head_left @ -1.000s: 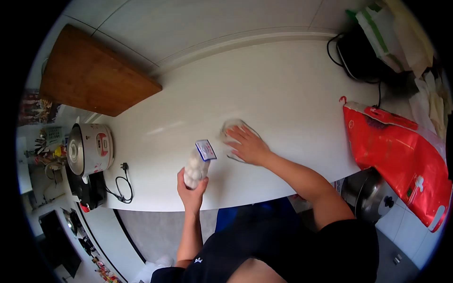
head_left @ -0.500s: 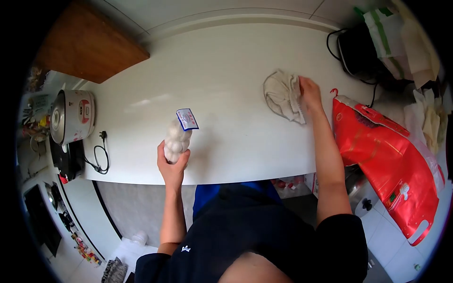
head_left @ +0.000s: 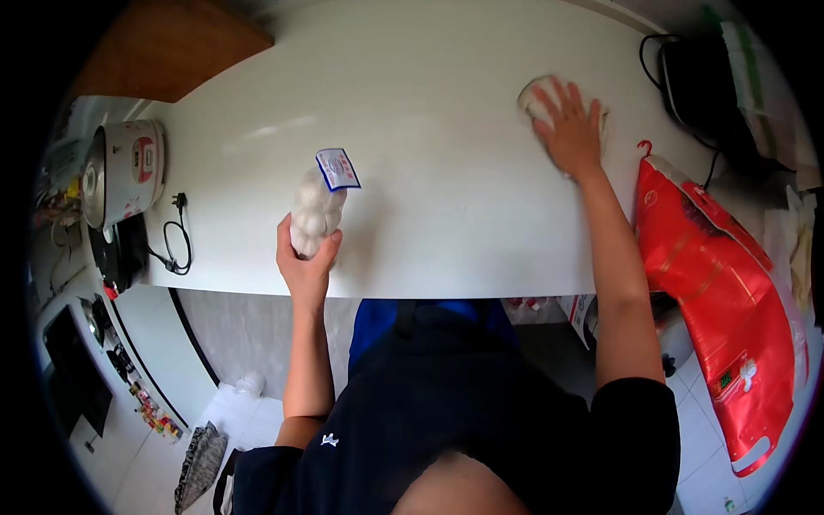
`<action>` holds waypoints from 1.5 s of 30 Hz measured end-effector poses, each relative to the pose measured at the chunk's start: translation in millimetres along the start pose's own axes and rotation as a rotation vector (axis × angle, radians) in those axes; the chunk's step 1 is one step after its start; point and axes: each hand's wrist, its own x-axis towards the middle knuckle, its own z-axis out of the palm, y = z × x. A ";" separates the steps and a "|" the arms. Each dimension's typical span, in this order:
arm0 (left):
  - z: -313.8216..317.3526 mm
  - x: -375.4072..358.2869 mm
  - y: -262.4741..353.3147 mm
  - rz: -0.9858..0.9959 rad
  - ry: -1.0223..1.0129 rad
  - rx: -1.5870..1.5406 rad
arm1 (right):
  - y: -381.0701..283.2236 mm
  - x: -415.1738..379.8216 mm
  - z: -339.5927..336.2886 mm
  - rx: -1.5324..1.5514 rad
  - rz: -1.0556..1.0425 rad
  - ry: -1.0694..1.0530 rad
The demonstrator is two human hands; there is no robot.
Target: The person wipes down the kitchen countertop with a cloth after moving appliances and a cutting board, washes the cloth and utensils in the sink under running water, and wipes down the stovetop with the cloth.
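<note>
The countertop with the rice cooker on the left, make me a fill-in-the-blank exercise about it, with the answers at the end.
1. The left hand holds the bag of garlic.
The fingers of the right hand are spread over a crumpled ____.
2. Of the two hands, the one nearer the rice cooker is the ____ one.
3. The big plastic bag at the right of the picture is mostly ____ in color.

Missing words: cloth; left; red.

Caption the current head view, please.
Left hand holds bagged white bulbs; right hand presses a beige cloth on the white countertop.
</note>
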 end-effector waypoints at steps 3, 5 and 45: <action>-9.2 -5.0 -1.7 0.015 0.005 -0.003 | -0.3 -0.7 9.4 -0.042 0.185 0.077; -22.1 -9.5 -0.1 0.000 0.004 0.010 | -3.4 -14.4 22.3 0.034 0.245 0.153; 76.4 24.8 -28.4 0.673 -0.256 0.493 | -145.5 -165.0 -20.2 0.212 0.033 -0.109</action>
